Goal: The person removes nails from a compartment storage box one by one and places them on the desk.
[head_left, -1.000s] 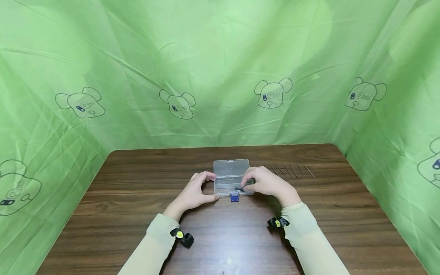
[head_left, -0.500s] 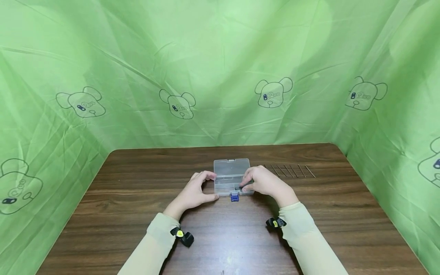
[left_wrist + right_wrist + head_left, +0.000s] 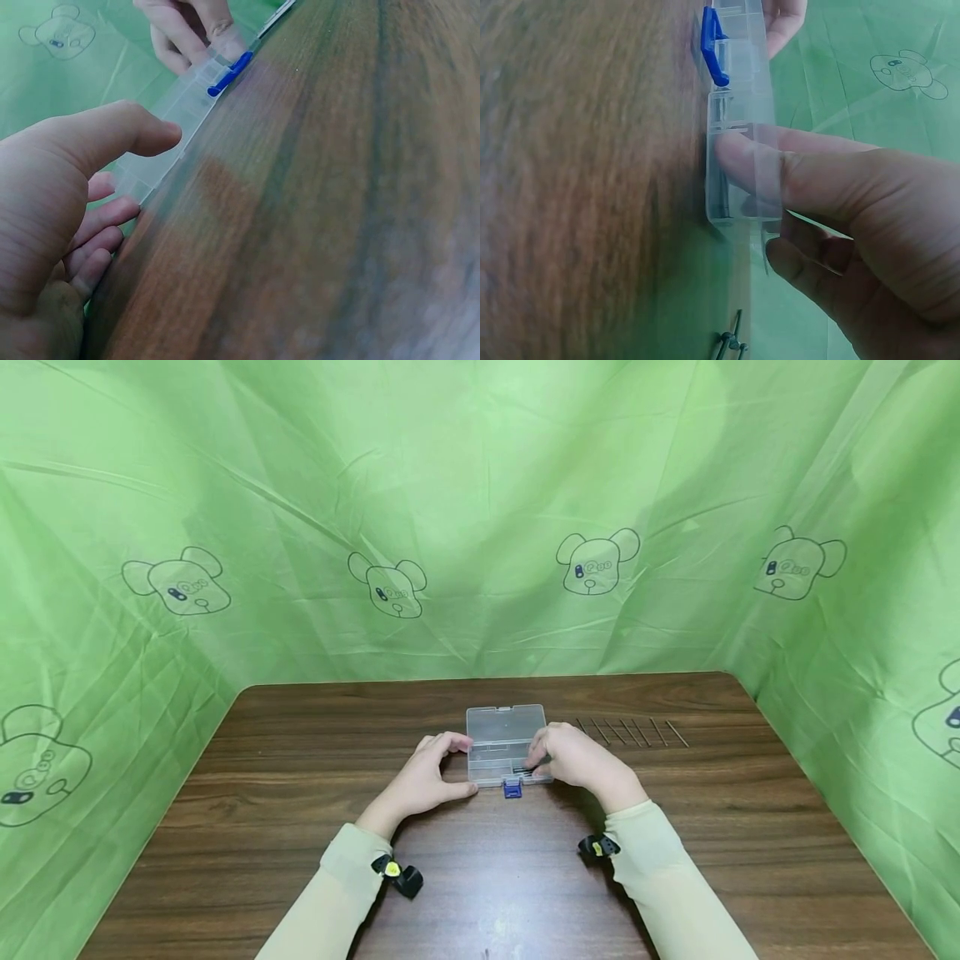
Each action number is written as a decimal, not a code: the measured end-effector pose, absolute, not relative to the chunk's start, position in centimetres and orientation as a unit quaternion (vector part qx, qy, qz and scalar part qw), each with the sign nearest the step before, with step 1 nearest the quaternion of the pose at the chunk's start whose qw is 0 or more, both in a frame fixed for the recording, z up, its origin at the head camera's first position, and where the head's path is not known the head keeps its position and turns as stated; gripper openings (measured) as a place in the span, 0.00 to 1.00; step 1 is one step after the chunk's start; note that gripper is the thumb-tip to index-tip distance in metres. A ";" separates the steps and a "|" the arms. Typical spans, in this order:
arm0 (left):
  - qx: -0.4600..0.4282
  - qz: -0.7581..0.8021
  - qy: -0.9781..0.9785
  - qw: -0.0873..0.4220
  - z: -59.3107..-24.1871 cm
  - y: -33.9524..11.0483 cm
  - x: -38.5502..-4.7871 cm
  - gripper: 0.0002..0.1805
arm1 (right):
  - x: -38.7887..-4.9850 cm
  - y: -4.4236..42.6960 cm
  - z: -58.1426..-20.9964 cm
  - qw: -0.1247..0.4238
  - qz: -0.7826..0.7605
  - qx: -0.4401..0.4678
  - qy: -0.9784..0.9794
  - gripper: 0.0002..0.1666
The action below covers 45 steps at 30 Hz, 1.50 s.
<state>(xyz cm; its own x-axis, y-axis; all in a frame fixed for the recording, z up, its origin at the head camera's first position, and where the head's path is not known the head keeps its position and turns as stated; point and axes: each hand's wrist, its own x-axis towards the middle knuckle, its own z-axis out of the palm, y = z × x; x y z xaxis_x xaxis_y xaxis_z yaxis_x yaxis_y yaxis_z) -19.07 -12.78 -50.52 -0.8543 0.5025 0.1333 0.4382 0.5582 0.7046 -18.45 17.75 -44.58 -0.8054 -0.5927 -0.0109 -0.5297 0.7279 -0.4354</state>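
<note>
Left grip holds the clear box near the table's far edge while right grip, hold unclear, reaches inside.

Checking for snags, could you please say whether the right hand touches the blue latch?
Apart: the right wrist view shows box wall between right hand and blue latch.

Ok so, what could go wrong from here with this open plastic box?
Moving back out, the right hand might brush the row of thin metal pins lying beside it. The plastic box could shift if the left hand leaves its left end. Reaching into the front compartment might also jumble the pins inside; whether any is pinched isn't clear.
</note>
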 end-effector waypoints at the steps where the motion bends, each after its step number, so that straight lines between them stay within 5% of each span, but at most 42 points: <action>1: 0.267 0.387 0.882 0.042 -50.5 -12.8 -19.1 0.39 | -18.5 17.8 -44.6 0.075 -0.214 -0.303 0.926 0.09; 45: 0.270 0.393 0.878 0.043 -50.6 -12.8 -19.2 0.39 | -18.4 18.2 -44.8 0.081 -0.239 -0.325 0.911 0.06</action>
<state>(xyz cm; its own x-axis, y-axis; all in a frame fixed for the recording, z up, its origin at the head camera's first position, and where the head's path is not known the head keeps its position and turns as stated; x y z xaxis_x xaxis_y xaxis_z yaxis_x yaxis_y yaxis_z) -19.21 -12.84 -50.63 -0.8504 0.5083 0.1359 0.4401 0.5457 0.7130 -18.37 18.24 -44.76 -0.7752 -0.6317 0.0086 -0.5544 0.6737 -0.4886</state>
